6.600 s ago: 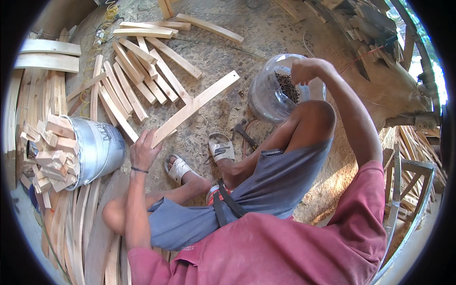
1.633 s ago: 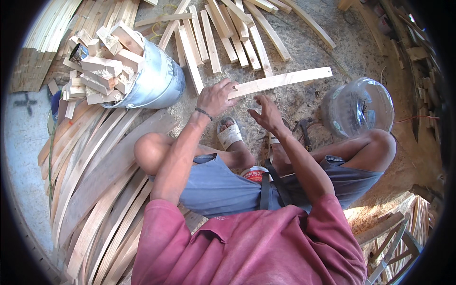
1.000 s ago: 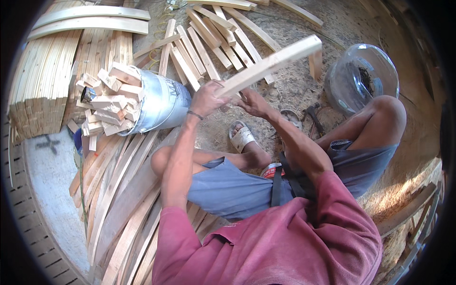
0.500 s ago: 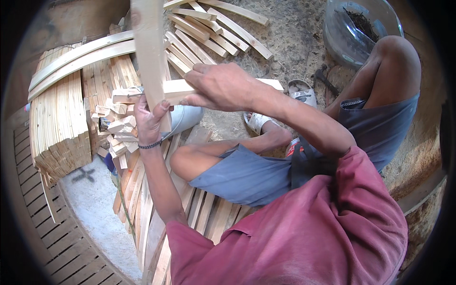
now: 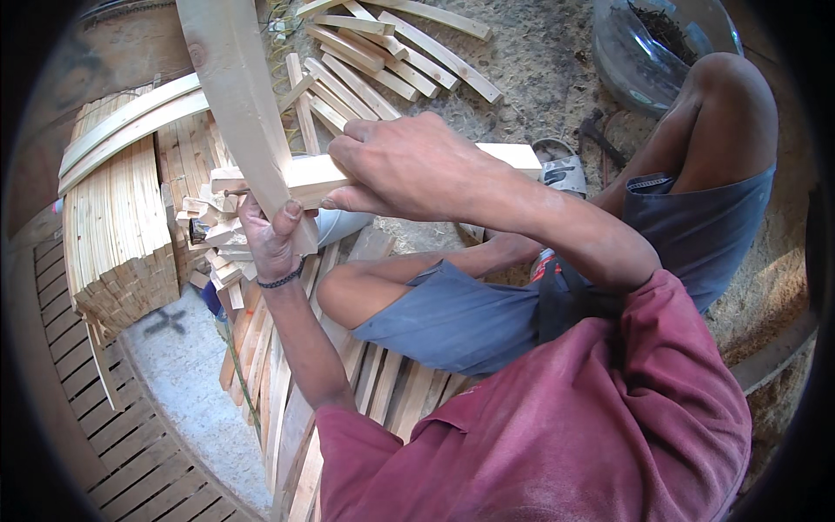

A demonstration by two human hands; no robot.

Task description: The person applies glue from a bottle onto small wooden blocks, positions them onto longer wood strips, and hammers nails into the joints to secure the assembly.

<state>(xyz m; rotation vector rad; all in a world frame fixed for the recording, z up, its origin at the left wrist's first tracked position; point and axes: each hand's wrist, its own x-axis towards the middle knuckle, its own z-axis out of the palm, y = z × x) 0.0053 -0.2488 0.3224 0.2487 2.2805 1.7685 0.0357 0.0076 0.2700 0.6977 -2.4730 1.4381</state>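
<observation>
A long pale wooden board (image 5: 233, 78) stands tilted to the left in front of me. My left hand (image 5: 270, 239) is closed around its lower end, thumb on the near face. A nail (image 5: 237, 191) juts out on the board's left side by my left fingers; its tip is hidden. My right hand (image 5: 413, 165) is wrapped over a shorter wooden bar (image 5: 315, 177). The bar lies crosswise, its left end against the board where my left thumb presses. Its other end shows beyond my right wrist.
Stacked wooden strips (image 5: 117, 226) stand at the left, with curved slats (image 5: 130, 122) on top. Small offcuts (image 5: 228, 235) lie beside them. Loose bars (image 5: 374, 61) are spread at the back. A clear tub (image 5: 613, 61) and a hammer (image 5: 600, 139) are on the right.
The board's upper end has swung left and the board now leans more. The crossbar has shifted slightly right and down in my right hand. Both hands keep their hold.
</observation>
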